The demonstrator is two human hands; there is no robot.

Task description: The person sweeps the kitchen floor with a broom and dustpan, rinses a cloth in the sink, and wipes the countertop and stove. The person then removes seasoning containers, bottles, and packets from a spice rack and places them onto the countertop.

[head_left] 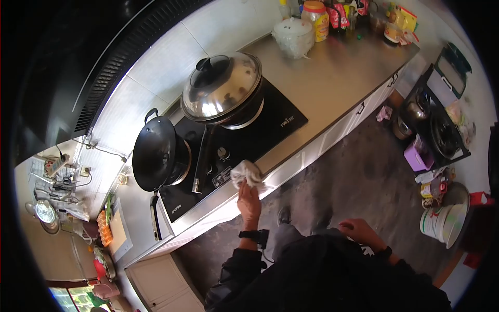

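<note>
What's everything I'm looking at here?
cloth: 1, whitish, at stove's front edge
stove: 1, black, on metallic counter
lidded wok: 1, silver and black, on stove
open wok: 1, black, stove's left side
wrapped container: 1, white, counter's back
jar: 1, orange-lidded, beside container
rack: 1, black, right side
bin: 1, purple, beside rack
bucket: at least 1, white, lower right
hood: 1, black, upper left
small clutter: many, mixed colours, around edges
left hand: 1, black sleeve, holding cloth
right hand: 1, black sleeve, above floor

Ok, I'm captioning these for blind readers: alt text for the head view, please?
The left hand holds a pale cloth at the front counter edge, beside a black stove bearing a lidded pan and an open wok.
</note>
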